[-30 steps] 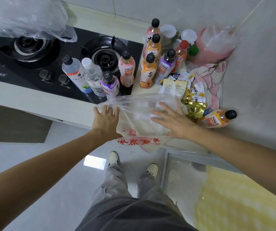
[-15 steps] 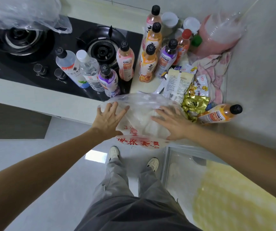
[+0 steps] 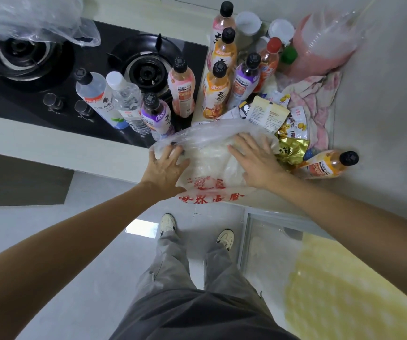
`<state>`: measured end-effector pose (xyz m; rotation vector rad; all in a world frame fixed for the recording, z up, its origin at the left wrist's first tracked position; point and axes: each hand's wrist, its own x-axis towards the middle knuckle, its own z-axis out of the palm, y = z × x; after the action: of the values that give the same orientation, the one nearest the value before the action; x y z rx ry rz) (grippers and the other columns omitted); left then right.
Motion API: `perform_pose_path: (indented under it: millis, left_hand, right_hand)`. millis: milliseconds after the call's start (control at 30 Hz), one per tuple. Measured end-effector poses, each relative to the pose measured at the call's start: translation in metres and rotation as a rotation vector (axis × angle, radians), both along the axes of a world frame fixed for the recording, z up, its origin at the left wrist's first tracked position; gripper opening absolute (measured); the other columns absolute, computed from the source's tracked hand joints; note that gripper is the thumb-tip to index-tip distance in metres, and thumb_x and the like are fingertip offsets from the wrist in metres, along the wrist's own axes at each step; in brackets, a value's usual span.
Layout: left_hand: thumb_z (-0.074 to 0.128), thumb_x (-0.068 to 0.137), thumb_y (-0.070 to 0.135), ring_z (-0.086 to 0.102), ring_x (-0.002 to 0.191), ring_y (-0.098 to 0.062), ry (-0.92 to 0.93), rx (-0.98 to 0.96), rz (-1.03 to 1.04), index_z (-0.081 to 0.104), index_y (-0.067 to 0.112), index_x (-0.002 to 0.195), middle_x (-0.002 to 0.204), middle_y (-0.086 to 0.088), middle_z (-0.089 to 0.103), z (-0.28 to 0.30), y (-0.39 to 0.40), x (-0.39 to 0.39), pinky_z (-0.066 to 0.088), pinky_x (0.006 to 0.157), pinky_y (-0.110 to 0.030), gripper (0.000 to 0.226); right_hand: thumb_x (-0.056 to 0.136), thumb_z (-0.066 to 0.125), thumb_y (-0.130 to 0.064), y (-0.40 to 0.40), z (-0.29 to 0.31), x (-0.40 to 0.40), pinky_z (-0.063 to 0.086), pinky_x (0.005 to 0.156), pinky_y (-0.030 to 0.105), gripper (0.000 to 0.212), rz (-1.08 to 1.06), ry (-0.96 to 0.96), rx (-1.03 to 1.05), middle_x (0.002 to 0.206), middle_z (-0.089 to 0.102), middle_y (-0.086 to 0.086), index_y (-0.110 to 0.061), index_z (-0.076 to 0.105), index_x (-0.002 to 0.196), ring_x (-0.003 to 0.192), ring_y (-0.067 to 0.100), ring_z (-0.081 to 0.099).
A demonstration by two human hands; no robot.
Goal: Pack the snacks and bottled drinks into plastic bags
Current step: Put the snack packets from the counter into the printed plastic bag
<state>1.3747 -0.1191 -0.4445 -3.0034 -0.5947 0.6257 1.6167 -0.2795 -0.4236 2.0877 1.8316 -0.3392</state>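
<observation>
A pale kitchen counter (image 3: 50, 146) carries a black gas hob (image 3: 94, 69) on its left part, and grey floor tiles lie below its front edge.

On the counter's front edge, the left hand (image 3: 164, 165) has its fingers curled over the left rim of a translucent plastic bag (image 3: 212, 153), gripping the film. The right hand (image 3: 256, 159) lies flat on the bag's right side, fingers straight and slightly spread, pressing it down. The bag's long axis runs toward the person; its red-printed end (image 3: 209, 195) hangs over the counter edge and its crumpled mouth points toward the bottles.

Just right of the bag sits a heap of snack packets, among them a gold foil packet (image 3: 292, 150) and a pale packet (image 3: 268, 114); how many there are cannot be told. One orange bottle (image 3: 330, 164) lies on its side beside them, its cap pointing right.

Beyond the bag, four bottles stand upright on the hob: a clear one (image 3: 96, 96), a water bottle (image 3: 127, 101), a purple one (image 3: 157, 116) and a pink one (image 3: 181, 89). Five more stand on the counter beside the hob, three in a line running away from the person (image 3: 218, 94), then a purple (image 3: 245, 79) and a red-capped one (image 3: 268, 62).

A second clear bag (image 3: 25, 18) covers the hob's left burner. A pink cloth (image 3: 317, 101) lies near the wall.
</observation>
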Motion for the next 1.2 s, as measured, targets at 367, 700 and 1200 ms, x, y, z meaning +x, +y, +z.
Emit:
perform_pose_path:
  millis: [367, 700, 1200]
  left_hand:
    - [0.068, 0.077, 0.071, 0.015, 0.148, -0.034, 0.003, -0.041, 0.016, 0.037, 0.033, 0.152, 0.158, -0.010, 0.019, -0.006, 0.003, -0.005, 0.031, 0.110, -0.069, 0.089]
    - [0.069, 0.071, 0.077, 0.011, 0.149, -0.035, 0.031, -0.078, 0.081, 0.023, 0.043, 0.152, 0.157, -0.010, 0.015, -0.015, 0.005, 0.004, 0.027, 0.111, -0.072, 0.099]
    - [0.064, 0.085, 0.066, 0.022, 0.149, -0.032, -0.076, -0.049, 0.093, 0.035, 0.032, 0.152, 0.161, -0.006, 0.022, 0.011, -0.002, -0.012, 0.038, 0.107, -0.065, 0.081]
  right_hand:
    - [0.072, 0.057, -0.087, -0.042, -0.026, -0.017, 0.029, 0.116, 0.064, 0.104, -0.078, 0.076, 0.110, 0.159, 0.037, 0.017, -0.019, 0.045, 0.151, 0.150, 0.041, 0.027]
    - [0.066, 0.060, -0.091, -0.033, -0.040, -0.012, 0.024, 0.118, 0.049, 0.130, -0.164, 0.056, -0.051, 0.160, 0.025, 0.015, -0.026, 0.007, 0.164, 0.146, 0.036, 0.028]
    - [0.086, 0.067, -0.061, -0.040, -0.011, -0.020, 0.003, 0.128, 0.049, 0.097, -0.217, 0.186, 0.093, 0.172, 0.013, 0.007, -0.023, 0.023, 0.163, 0.159, 0.028, 0.007]
